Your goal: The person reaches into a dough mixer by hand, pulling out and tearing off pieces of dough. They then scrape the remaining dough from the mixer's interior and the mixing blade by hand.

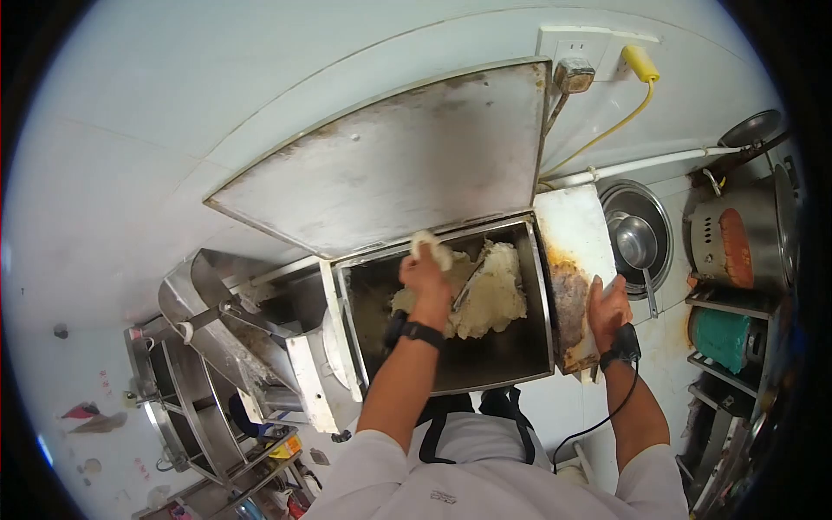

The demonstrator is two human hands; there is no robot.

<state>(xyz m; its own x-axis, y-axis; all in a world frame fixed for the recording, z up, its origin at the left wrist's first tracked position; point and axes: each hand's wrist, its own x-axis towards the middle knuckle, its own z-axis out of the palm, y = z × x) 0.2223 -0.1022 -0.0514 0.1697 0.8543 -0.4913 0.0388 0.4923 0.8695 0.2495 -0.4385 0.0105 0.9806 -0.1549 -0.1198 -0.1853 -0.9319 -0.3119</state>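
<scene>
A steel dough mixer [451,383] stands in front of me, its bin uncovered. A large torn mass of pale dough [494,295] sits inside, toward the right, with part of a metal bar showing through it. My left hand [422,270] is over the back of the bin, closed around a small lump of dough [431,249]. My right hand [610,309] rests against the right edge of the mixer's rusty white side housing [576,234], its fingers outstretched and nothing held.
The raised lid [407,156] leans toward the wall. On the right, a steel bowl [659,217] holds a ladle [638,244], near a large metal pot [732,238] and a shelf with a green container [721,340]. Another steel machine [234,321] stands left. A yellow plug [640,63] is at the socket.
</scene>
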